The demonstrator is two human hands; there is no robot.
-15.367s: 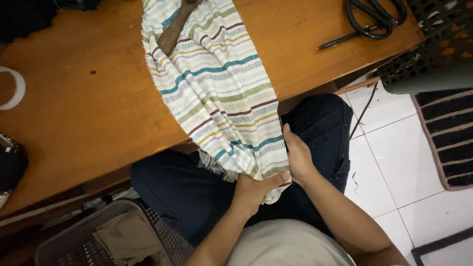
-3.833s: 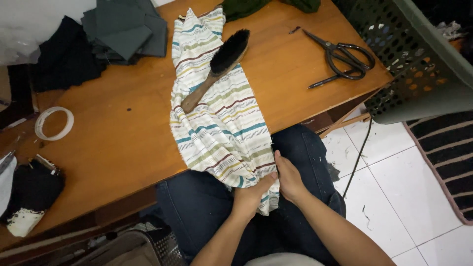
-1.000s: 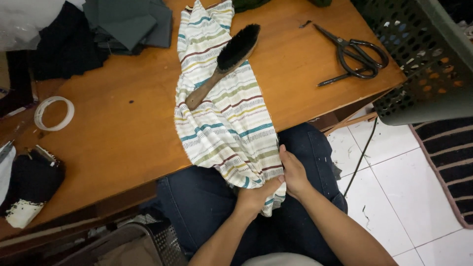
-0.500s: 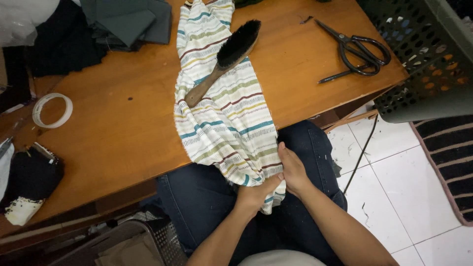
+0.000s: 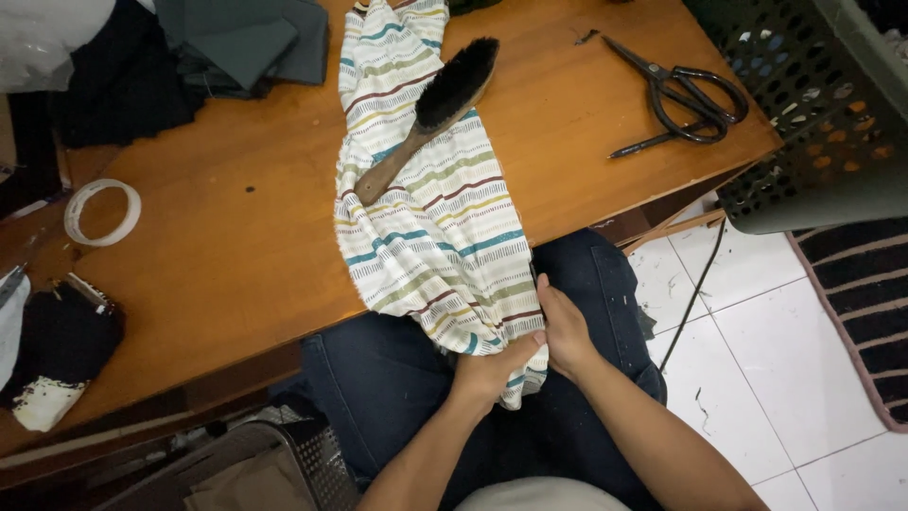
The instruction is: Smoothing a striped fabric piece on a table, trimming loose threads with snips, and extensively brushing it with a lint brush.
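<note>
Both hands [image 5: 530,355] on striped cloth [image 5: 430,227]

The wooden table [image 5: 236,274] is orange-brown. A striped cloth [image 5: 426,218] lies down its middle and hangs off the edge at 6 o'clock. Black scissors [image 5: 683,95] lie at 2 o'clock. Dark folded cloths [image 5: 241,47] sit at 11 o'clock. A roll of tape [image 5: 102,212] lies at 9 o'clock. A black bundle [image 5: 59,345] sits at 8 o'clock.
</note>
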